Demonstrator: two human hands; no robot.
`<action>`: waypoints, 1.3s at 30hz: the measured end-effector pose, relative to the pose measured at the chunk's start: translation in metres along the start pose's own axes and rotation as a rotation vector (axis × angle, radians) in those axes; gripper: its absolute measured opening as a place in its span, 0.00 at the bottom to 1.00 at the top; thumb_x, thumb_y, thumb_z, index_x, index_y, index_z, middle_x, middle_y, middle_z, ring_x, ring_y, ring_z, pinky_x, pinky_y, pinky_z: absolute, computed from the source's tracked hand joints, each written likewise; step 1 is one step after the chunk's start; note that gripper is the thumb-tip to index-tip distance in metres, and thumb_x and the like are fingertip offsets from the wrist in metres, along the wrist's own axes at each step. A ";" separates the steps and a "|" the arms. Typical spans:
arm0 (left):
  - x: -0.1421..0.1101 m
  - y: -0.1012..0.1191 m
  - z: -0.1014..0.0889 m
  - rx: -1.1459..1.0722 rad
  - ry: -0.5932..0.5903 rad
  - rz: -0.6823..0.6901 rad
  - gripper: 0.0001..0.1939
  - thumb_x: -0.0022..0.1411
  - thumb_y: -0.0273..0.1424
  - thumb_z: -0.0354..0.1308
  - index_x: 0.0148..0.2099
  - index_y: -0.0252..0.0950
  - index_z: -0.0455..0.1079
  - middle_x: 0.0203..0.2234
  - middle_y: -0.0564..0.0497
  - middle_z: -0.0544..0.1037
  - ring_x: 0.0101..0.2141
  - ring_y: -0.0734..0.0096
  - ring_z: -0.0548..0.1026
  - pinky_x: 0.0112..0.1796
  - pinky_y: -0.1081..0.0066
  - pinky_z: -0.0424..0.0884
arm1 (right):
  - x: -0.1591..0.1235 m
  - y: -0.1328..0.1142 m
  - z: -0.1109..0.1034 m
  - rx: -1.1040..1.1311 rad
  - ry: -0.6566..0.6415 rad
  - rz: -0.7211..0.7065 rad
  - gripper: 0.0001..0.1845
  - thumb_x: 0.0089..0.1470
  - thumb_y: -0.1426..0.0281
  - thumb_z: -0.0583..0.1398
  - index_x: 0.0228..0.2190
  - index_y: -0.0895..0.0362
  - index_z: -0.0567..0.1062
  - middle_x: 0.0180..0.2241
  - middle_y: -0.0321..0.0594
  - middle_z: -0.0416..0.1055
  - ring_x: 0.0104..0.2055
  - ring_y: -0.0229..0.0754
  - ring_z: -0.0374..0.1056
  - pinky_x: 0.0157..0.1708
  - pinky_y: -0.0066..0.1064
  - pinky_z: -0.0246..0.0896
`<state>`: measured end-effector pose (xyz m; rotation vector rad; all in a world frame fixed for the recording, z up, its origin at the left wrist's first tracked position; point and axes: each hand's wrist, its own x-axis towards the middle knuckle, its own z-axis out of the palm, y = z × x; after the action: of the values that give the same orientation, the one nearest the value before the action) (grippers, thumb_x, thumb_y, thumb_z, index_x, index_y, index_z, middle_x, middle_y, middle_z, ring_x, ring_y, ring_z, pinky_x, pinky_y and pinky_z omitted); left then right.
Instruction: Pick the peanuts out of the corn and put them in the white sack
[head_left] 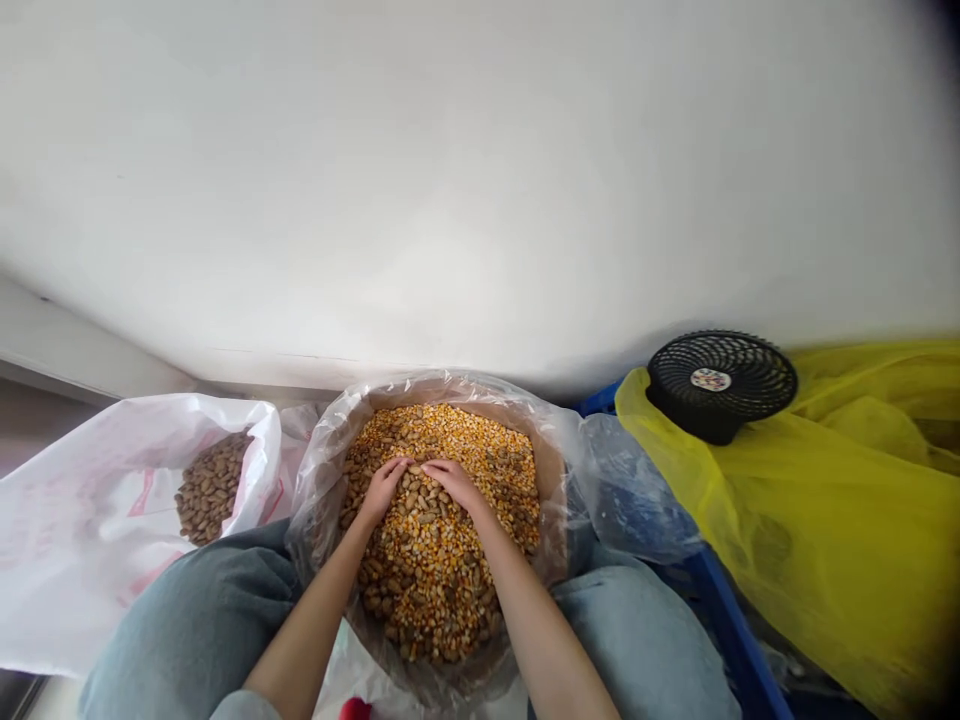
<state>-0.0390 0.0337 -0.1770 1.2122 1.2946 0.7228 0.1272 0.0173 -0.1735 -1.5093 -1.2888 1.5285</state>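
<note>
A clear plastic bag (559,425) between my knees holds yellow corn kernels (465,432) mixed with unshelled peanuts (421,498). My left hand (382,487) curves around the left side of a small heap of these peanuts, partly sunk in the mix. From the other side, my right hand (455,482) bends round the same heap. The fingertips of both hands almost meet at the far edge of the heap. Both palms and the undersides of the fingers are hidden.
On the left, a white plastic bag (67,520) holds brown peanuts (214,488). A black fan (724,385) rests on yellow mesh (825,520) at right, above a blue crate (739,630). A white wall (465,200) rises behind. Something red (355,709) shows below.
</note>
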 end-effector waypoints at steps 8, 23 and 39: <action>-0.057 0.007 0.005 0.347 -0.069 0.350 0.17 0.57 0.39 0.46 0.43 0.38 0.70 0.43 0.47 0.71 0.46 0.66 0.66 0.49 0.62 0.58 | -0.062 -0.006 0.016 -0.447 0.155 -0.251 0.14 0.47 0.66 0.56 0.38 0.53 0.72 0.42 0.41 0.67 0.47 0.42 0.60 0.49 0.38 0.52; -0.140 -0.001 0.011 1.032 -0.184 0.439 0.37 0.48 0.44 0.52 0.60 0.42 0.49 0.59 0.44 0.49 0.58 0.49 0.44 0.52 0.47 0.42 | -0.159 0.004 0.031 -0.923 0.062 -0.182 0.46 0.37 0.55 0.60 0.55 0.43 0.46 0.60 0.39 0.40 0.61 0.56 0.34 0.55 0.57 0.28; -0.094 -0.026 0.035 1.424 0.004 0.364 0.30 0.51 0.25 0.49 0.58 0.44 0.54 0.59 0.44 0.51 0.58 0.49 0.42 0.52 0.44 0.40 | -0.099 0.049 0.030 -1.038 0.058 -0.135 0.43 0.41 0.68 0.58 0.56 0.44 0.44 0.61 0.43 0.34 0.61 0.59 0.29 0.52 0.59 0.33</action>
<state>-0.0302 -0.0699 -0.1768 2.6041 1.6126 -0.1027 0.1221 -0.0960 -0.1871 -1.9472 -2.2652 0.6860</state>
